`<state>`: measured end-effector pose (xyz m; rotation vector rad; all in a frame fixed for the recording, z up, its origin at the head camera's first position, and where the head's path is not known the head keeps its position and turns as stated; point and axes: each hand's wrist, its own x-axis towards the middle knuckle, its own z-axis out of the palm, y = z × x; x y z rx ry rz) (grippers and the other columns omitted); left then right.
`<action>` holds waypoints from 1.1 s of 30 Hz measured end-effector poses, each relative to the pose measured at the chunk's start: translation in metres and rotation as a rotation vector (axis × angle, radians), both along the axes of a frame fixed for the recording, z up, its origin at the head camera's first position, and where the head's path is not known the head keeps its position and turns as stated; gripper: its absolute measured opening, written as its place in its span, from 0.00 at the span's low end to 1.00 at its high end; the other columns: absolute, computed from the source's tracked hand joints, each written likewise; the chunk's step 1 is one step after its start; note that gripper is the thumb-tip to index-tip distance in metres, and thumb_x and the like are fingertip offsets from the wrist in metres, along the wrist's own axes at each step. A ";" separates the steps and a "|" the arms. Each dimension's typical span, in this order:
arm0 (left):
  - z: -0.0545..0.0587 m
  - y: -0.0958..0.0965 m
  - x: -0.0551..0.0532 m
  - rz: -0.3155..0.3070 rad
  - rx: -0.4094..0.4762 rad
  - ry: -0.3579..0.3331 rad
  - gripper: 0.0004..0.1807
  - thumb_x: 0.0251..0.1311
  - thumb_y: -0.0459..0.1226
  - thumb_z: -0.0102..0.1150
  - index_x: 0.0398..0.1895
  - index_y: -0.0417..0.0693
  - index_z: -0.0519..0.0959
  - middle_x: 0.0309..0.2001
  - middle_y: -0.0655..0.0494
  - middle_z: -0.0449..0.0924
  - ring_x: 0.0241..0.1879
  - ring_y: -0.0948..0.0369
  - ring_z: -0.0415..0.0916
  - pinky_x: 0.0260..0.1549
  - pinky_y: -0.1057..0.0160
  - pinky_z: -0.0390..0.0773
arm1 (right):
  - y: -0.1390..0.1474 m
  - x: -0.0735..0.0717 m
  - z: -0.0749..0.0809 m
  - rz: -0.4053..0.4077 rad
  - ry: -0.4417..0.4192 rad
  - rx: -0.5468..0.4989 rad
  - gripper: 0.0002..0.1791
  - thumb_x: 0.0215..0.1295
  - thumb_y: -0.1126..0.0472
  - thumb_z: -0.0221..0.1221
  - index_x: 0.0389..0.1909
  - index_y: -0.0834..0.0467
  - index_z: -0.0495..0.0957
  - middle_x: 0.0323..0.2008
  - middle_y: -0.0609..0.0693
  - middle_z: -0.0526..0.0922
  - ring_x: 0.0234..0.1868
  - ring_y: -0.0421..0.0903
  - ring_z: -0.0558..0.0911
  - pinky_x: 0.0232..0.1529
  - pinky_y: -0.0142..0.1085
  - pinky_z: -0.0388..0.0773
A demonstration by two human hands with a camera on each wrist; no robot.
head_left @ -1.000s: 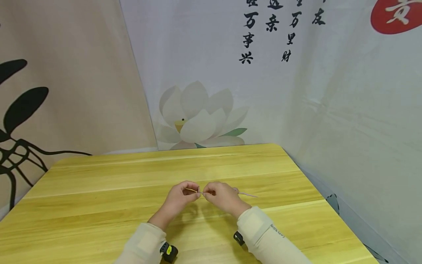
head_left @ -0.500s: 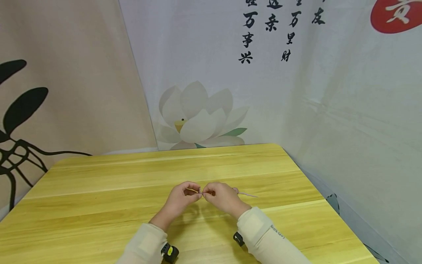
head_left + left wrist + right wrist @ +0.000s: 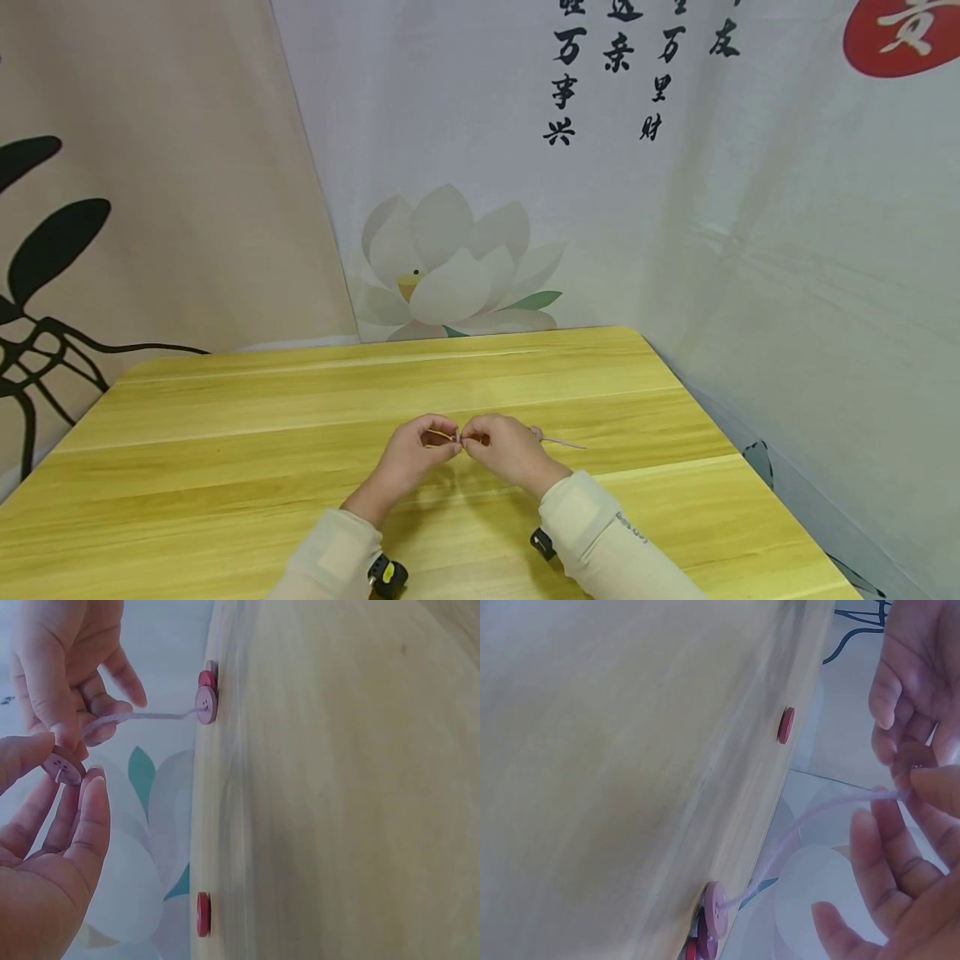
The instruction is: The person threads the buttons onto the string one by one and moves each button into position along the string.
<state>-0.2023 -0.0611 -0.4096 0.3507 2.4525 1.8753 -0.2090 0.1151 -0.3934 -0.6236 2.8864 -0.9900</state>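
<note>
My left hand [image 3: 412, 454] pinches a round pink-brown button [image 3: 63, 766] by its edge, between thumb and fingers. A short bit of pale lilac cord pokes from a hole in that button. Close against it, my right hand [image 3: 504, 446] pinches the cord [image 3: 802, 821] between thumb and forefinger. From these fingers the cord runs down to a larger pink button [image 3: 715, 909] on the table, passing into one of its holes. Red and dark pink buttons sit behind the larger one, partly hidden. In the head view the hands almost touch, and the held button is mostly hidden.
A lone red button [image 3: 203, 914] lies on the wooden table [image 3: 225, 483], apart from the others. One cord end [image 3: 564, 442] lies to the right of my right hand. A printed cloth [image 3: 465, 167] hangs behind the table.
My left hand has shifted slightly to the right, bringing its fingertips against my right hand's. The right hand and the cord end on the table look unchanged.
</note>
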 end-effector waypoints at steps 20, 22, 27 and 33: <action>0.004 0.003 0.005 -0.020 -0.022 -0.012 0.10 0.58 0.32 0.65 0.42 0.39 0.80 0.41 0.51 0.80 0.40 0.58 0.78 0.38 0.60 0.80 | 0.001 0.006 -0.003 -0.053 0.042 -0.093 0.04 0.67 0.56 0.60 0.35 0.46 0.82 0.31 0.34 0.81 0.34 0.36 0.76 0.44 0.54 0.58; 0.004 0.003 0.005 -0.023 -0.025 -0.012 0.10 0.58 0.33 0.65 0.42 0.39 0.80 0.41 0.52 0.80 0.40 0.58 0.78 0.38 0.60 0.80 | 0.001 0.007 -0.004 -0.052 0.052 -0.113 0.03 0.67 0.56 0.60 0.34 0.47 0.82 0.30 0.35 0.81 0.34 0.35 0.76 0.44 0.54 0.57; 0.003 0.003 0.003 -0.027 -0.021 -0.010 0.10 0.58 0.34 0.66 0.42 0.40 0.80 0.40 0.53 0.81 0.40 0.58 0.78 0.39 0.59 0.80 | 0.001 0.008 -0.005 -0.047 0.059 -0.136 0.03 0.67 0.58 0.60 0.34 0.48 0.82 0.29 0.35 0.81 0.34 0.36 0.76 0.43 0.51 0.54; 0.003 0.002 0.002 -0.020 -0.029 0.006 0.11 0.58 0.34 0.66 0.42 0.40 0.80 0.39 0.52 0.81 0.40 0.58 0.79 0.38 0.59 0.79 | 0.000 0.009 -0.005 -0.034 0.035 -0.171 0.02 0.67 0.59 0.60 0.36 0.50 0.82 0.31 0.37 0.82 0.35 0.38 0.76 0.49 0.58 0.46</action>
